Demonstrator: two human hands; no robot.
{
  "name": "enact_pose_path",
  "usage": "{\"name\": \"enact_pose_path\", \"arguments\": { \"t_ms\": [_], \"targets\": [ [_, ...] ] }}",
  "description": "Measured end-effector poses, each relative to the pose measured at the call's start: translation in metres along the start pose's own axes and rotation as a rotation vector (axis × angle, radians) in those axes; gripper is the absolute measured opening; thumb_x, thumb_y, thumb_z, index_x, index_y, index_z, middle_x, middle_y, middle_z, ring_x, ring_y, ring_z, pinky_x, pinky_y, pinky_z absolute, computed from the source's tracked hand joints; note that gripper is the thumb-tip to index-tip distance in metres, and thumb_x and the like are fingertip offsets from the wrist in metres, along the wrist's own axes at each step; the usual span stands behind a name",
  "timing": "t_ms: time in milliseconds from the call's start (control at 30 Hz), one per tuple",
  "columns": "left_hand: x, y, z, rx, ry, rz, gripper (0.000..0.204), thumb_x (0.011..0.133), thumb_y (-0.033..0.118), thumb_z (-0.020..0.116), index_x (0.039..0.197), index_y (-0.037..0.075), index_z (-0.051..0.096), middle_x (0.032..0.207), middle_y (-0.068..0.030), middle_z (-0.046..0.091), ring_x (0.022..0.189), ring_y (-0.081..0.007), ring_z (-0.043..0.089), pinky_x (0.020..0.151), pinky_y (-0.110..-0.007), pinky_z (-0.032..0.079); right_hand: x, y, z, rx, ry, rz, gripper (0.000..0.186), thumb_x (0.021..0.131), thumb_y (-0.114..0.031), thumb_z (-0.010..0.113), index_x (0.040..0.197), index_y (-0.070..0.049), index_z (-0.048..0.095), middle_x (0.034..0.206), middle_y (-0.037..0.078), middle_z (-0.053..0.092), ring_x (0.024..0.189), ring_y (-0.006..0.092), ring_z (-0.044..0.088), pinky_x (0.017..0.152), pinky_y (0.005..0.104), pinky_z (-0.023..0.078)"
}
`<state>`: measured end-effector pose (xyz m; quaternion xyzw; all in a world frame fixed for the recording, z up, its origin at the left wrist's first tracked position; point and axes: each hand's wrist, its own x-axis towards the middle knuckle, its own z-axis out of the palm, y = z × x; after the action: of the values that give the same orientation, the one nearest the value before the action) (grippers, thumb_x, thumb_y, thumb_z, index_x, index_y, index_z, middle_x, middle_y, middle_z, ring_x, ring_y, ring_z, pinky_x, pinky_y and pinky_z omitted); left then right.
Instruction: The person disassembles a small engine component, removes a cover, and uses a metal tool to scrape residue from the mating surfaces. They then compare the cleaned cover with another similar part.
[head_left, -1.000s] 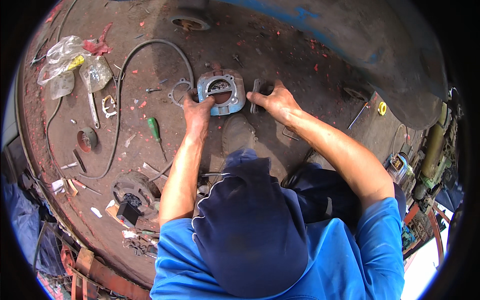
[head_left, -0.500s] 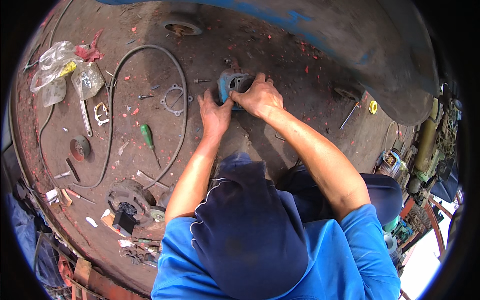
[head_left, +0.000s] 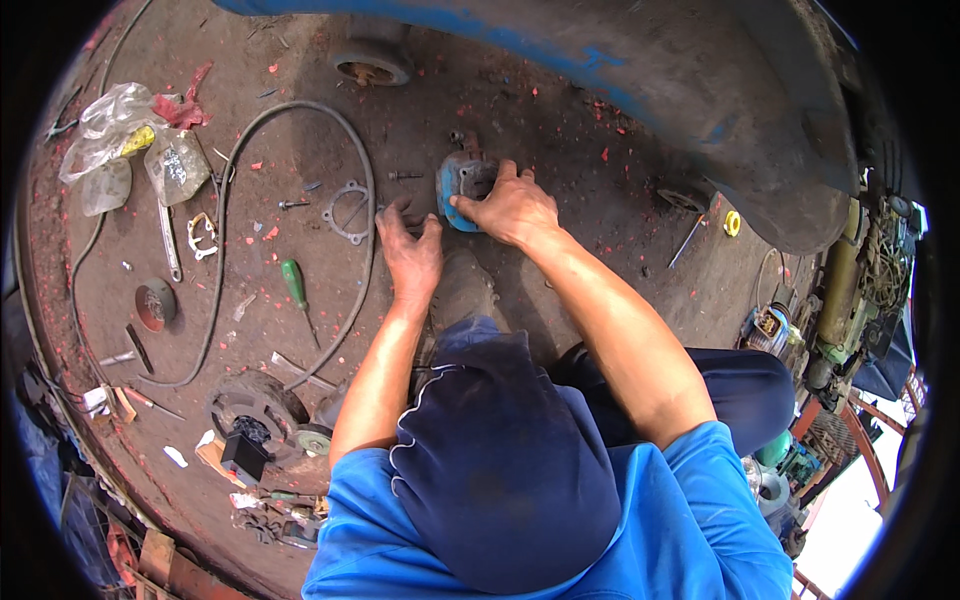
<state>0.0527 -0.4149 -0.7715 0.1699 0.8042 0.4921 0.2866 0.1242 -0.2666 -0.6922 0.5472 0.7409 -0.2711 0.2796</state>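
My right hand [head_left: 518, 212] grips a small blue-painted metal housing [head_left: 446, 203] on the dark ground, its thumb on the near side and its fingers over the right side. The housing's top has a hollow opening, partly covered by that hand. Just left of it, my left hand [head_left: 412, 262] is off the part, with fingers bent and thumb apart; nothing shows between them. A flat ring gasket [head_left: 357, 238] lies beside the left fingertips. One bolt [head_left: 405, 175] rests between gasket and housing, and another bolt [head_left: 293, 205] lies farther left.
A black hose [head_left: 367, 160] loops around the gasket and a green-handled screwdriver [head_left: 292, 283]. Left of it lie a wrench [head_left: 168, 240], plastic bags [head_left: 115, 115] and a tan gasket [head_left: 212, 250]. A large blue-and-grey tank [head_left: 700, 90] on wheels overhangs the far side.
My left hand has let go of the blue housing and drawn back left toward the gasket. My right hand stays on the housing, its thumb shifted slightly left. The view has shifted a little.
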Motion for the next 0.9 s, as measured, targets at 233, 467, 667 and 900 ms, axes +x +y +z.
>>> {"name": "enact_pose_path", "arguments": {
  "t_ms": [233, 467, 667, 900],
  "targets": [
    [0.007, 0.040, -0.008, 0.074, 0.032, 0.205, 0.047, 0.089, 0.022, 0.067, 0.127, -0.003, 0.054, 0.113, -0.0198, 0.053, 0.098, -0.0312, 0.058, 0.089, -0.043, 0.047, -0.004, 0.029, -0.005, 0.227, 0.255, 0.017, 0.074, 0.084, -0.056, 0.067, 0.126, 0.004, 0.053, 0.129, 0.028, 0.055, 0.127, 0.0414, 0.050, 0.102, 0.0517, 0.044],
    [0.002, 0.194, -0.009, 0.015, -0.194, 1.040, 0.062, 0.098, 0.054, 0.042, 0.123, 0.001, 0.061, 0.117, -0.0193, 0.065, 0.117, -0.0379, 0.059, 0.106, -0.055, 0.040, -0.059, -0.009, -0.034, 1.376, 0.084, -0.633, 0.031, 0.093, -0.012, 0.052, 0.118, 0.004, 0.061, 0.115, 0.014, 0.065, 0.108, 0.0238, 0.063, 0.092, 0.0340, 0.050],
    [0.079, 0.249, 0.007, 0.148, 0.132, 1.313, 0.054, 0.102, 0.049, 0.042, 0.120, 0.001, 0.059, 0.114, -0.0162, 0.063, 0.097, -0.0333, 0.061, 0.090, -0.050, 0.047, -0.128, 0.004, -0.181, 1.564, -0.029, -0.805, 0.025, 0.094, -0.009, 0.051, 0.115, 0.003, 0.059, 0.104, 0.008, 0.062, 0.097, 0.0127, 0.057, 0.085, 0.0282, 0.048],
    [0.051, 0.378, 0.031, 0.183, 0.031, 1.389, 0.031, 0.081, 0.003, 0.075, 0.110, 0.003, 0.064, 0.092, -0.0128, 0.060, 0.081, -0.0284, 0.058, 0.070, -0.039, 0.049, -0.138, 0.055, -0.235, 1.633, 0.893, -1.010, 0.022, 0.096, -0.004, 0.055, 0.118, 0.001, 0.056, 0.096, 0.007, 0.064, 0.086, 0.0111, 0.060, 0.078, 0.0280, 0.052]
  ]
}}
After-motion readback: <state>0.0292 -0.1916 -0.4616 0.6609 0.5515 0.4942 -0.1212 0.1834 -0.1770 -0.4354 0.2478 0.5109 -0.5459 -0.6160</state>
